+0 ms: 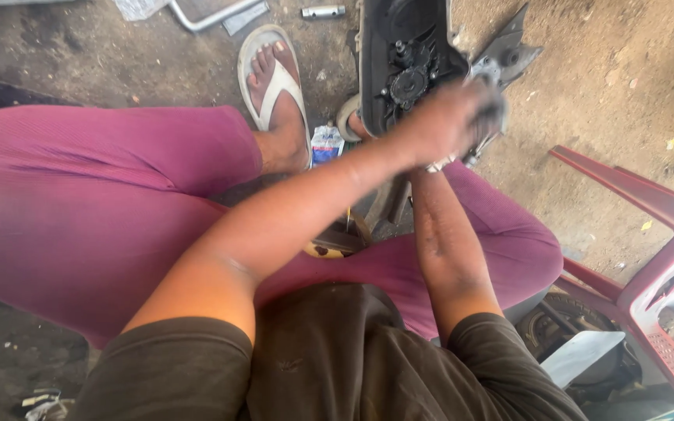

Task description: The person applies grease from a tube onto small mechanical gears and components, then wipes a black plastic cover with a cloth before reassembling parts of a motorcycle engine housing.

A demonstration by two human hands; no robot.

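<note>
I sit with magenta trousers, and a black machine cover with gears inside stands upright in front of my knees. A grey metal bracket sticks out on its right side. My left hand reaches across and is closed over the cover's lower right edge; it is motion-blurred. My right forearm rises straight up beneath it. My right hand is almost wholly hidden under the left hand and the cover, so its grip does not show.
My foot in a grey-white sandal rests on the dirt floor. A small blue-white bottle lies by it. A metal socket and a bent tube lie at the top. A red plastic frame stands right.
</note>
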